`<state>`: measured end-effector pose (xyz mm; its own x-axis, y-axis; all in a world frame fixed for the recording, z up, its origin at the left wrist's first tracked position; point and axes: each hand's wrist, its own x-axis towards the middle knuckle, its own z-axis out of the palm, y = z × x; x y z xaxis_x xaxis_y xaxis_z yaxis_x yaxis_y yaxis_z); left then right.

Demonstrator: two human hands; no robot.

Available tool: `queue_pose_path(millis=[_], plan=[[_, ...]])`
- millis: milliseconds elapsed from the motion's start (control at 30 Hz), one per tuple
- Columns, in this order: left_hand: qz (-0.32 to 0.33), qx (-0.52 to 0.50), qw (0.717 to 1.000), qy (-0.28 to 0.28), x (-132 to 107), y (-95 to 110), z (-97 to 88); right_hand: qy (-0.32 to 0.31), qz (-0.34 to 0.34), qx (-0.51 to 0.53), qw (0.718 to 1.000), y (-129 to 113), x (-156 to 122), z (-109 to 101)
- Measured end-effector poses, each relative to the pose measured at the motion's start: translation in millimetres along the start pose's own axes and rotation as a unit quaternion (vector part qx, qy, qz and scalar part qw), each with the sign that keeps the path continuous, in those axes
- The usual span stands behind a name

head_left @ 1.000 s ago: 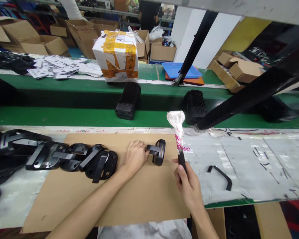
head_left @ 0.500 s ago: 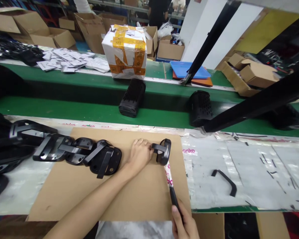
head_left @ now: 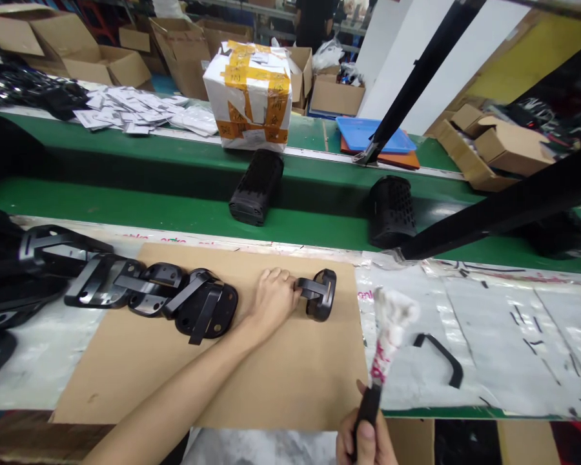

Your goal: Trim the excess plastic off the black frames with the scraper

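on the white-covered bench (head_left: 494,368) lies a cardboard sheet (head_left: 281,381), black parts (head_left: 206,313) overlapping at its left. a white-wrapped hammer (head_left: 382,355) is gripped, near right, by the right hand (head_left: 366,440). the left hand (head_left: 274,300) holds one end of a black bracket (head_left: 323,294) at the sheet's far right.

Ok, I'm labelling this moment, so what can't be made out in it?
All in the head view:
Left hand: its own back hides the fingertips at the black part.
Tool: white wrapping hides its head; blurred too.
Right hand: bottom edge cuts off the wrist.
Far person: top edge cuts off the head.
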<state>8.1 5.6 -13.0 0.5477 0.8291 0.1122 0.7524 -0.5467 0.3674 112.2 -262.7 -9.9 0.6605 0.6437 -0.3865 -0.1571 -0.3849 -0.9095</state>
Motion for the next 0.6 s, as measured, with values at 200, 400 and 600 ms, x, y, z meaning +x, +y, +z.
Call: queue_pose_path(millis=[200, 400, 600], plan=[[-0.006, 0.009, 1.000, 0.005, 1, 0, -2.4, -0.066, 0.019, -0.111, 0.991, -1, 11, -8], [-0.011, 0.007, 1.000, 0.012, 1, 0, -0.4, 0.060, -0.004, -0.007, 0.998, -1, 0, -4], [-0.009, 0.012, 1.000, 0.024, 0, 0, 0.3, -0.001, -0.014, -0.102, 0.995, -6, 4, 0]])
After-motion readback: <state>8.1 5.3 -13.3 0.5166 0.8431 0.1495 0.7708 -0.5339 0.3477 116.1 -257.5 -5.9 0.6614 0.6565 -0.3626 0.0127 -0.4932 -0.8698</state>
